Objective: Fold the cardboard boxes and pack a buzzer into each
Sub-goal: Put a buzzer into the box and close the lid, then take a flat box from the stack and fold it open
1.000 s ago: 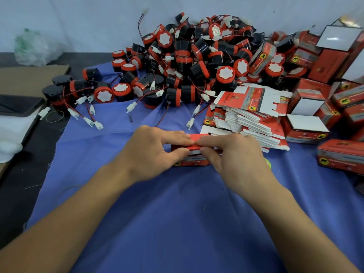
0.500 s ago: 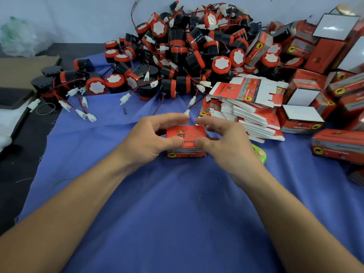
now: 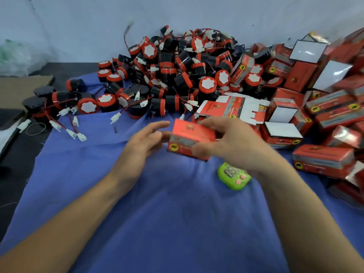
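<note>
Head view: the right hand (image 3: 234,146) grips a closed red box (image 3: 192,134), held tilted above the blue cloth (image 3: 177,213). The left hand (image 3: 144,141) is beside the box's left end, fingers loose and holding nothing. Whether it touches the box is unclear. The buzzers (image 3: 177,71) are piled behind, flat cartons (image 3: 232,109) are just beyond the box, and a green timer (image 3: 233,176) lies under the right wrist.

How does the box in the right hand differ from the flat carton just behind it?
The held box is folded up into a closed block; the flat carton lies unfolded, with its white flaps showing. The right hand grips the held box; no hand holds the flat carton. Both are red with yellow badges.
</note>
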`<act>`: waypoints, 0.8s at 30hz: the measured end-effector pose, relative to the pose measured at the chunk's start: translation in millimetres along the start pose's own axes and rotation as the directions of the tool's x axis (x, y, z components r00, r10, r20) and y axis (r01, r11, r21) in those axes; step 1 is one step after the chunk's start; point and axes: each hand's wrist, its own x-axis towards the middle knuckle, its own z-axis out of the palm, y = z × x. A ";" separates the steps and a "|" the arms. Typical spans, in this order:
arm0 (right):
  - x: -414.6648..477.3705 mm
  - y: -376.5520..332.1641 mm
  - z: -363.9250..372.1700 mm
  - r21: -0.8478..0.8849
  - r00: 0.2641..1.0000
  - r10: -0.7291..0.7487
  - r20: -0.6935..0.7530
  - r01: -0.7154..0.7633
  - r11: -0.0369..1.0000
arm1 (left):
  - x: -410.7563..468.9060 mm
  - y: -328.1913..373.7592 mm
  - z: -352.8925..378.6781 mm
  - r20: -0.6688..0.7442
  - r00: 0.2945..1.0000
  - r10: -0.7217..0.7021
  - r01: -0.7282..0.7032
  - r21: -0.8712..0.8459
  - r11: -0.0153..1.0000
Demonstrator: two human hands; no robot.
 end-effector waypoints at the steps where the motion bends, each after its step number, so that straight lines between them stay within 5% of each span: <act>1: 3.4 0.0 -24.1 0.298 0.998 0.017 -0.062 0.002 0.954 | 0.4 -0.9 0.8 -0.016 1.000 -0.001 0.002 0.029 1.000; 3: 9.7 0.6 -72.0 0.861 0.981 0.073 -0.177 0.118 0.495 | 0.9 -4.2 3.2 -0.032 0.999 0.004 0.000 0.107 0.994; 4: 14.1 2.4 -92.3 0.943 0.968 0.112 -0.223 0.185 0.275 | 0.8 -5.9 4.6 -0.031 1.000 0.006 -0.001 0.140 0.990; 5: 18.7 4.4 -108.5 0.956 0.954 0.157 -0.256 0.226 0.186 | 0.7 -7.3 5.8 -0.030 1.000 0.003 0.002 0.170 0.985; 6: 23.7 4.1 -118.3 0.942 0.938 0.196 -0.286 0.237 0.238 | 1.1 -8.1 6.4 -0.030 1.000 -0.003 0.008 0.195 0.981; 8: 35.3 3.6 -119.0 0.801 0.902 0.228 -0.367 0.182 0.570 | 1.6 -7.7 7.1 -0.034 0.999 -0.009 0.017 0.217 0.976; 10: 45.4 2.8 -100.8 0.443 0.913 0.143 -0.383 0.045 0.895 | 2.5 -8.4 7.3 -0.036 0.999 -0.011 0.019 0.230 0.973; 11: 50.0 3.1 -88.0 0.199 0.935 0.103 -0.340 -0.035 0.979 | 2.9 -8.8 6.9 -0.038 0.999 -0.010 0.018 0.232 0.973; 14: 64.3 8.7 -47.2 -0.424 0.977 0.172 -0.123 -0.209 0.881 | 5.1 -8.5 5.4 -0.048 0.999 -0.006 0.016 0.224 0.974; 16: 72.3 15.4 -24.9 -0.627 0.963 0.255 -0.086 -0.251 0.738 | 6.9 -7.7 4.0 -0.048 0.999 -0.011 0.021 0.220 0.975; 19: 74.6 21.7 -8.2 -0.759 0.977 0.151 -0.153 -0.214 0.616 | 9.3 -8.1 1.5 -0.042 0.999 -0.022 0.031 0.217 0.976; 24: 65.8 16.5 0.6 -0.792 0.969 -0.062 -0.238 -0.157 0.590 | 9.6 -9.5 1.1 -0.030 0.999 -0.025 0.032 0.229 0.973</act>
